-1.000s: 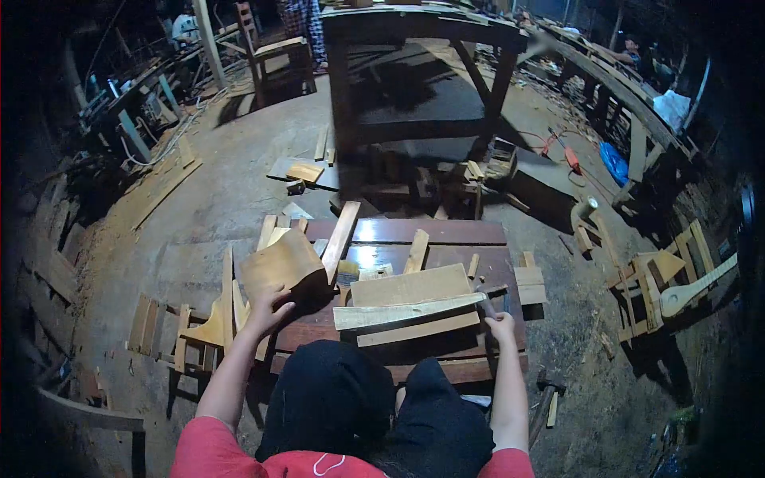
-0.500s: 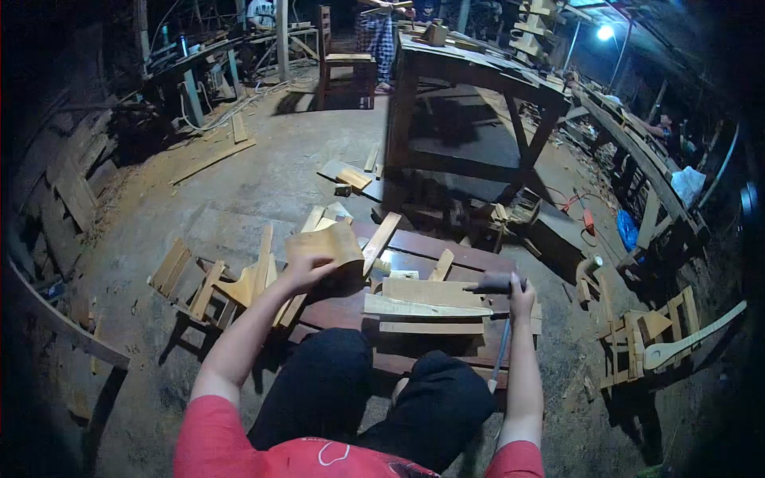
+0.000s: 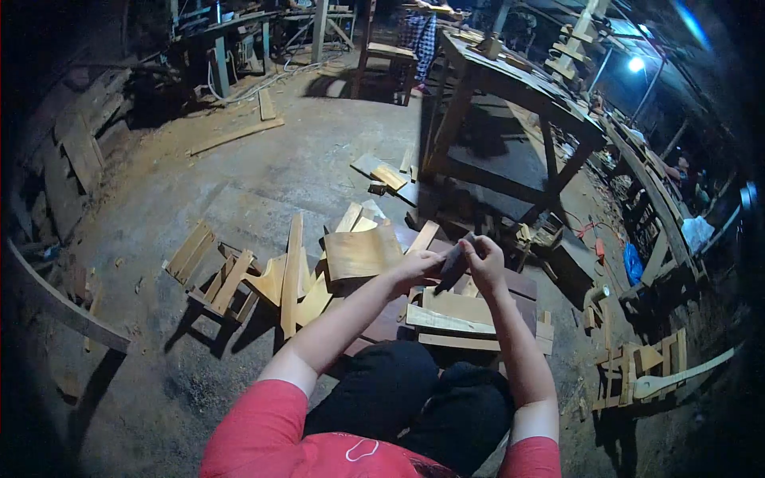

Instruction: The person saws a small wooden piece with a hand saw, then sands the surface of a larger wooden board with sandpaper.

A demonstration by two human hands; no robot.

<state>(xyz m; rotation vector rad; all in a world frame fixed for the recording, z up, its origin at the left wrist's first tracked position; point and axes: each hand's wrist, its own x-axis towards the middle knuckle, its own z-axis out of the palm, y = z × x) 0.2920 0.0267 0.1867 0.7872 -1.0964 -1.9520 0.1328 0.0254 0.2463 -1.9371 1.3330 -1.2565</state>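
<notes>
The left hand [image 3: 416, 269] and right hand [image 3: 483, 259] both grip one dark tool [image 3: 453, 267], one at each end, likely to hold it steady; flat boards [image 3: 450, 308] rest on the desk [image 3: 522, 284] below.

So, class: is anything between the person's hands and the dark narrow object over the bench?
Nothing visible. The left hand and right hand both touch the dark narrow object, fingers closed on it, above the pale wooden boards on the dark wooden bench.

The shirt [image 3: 319, 450] is red, trousers [image 3: 398, 402] black, curved board [image 3: 362, 253] tan, tool [image 3: 453, 269] dark.
</notes>
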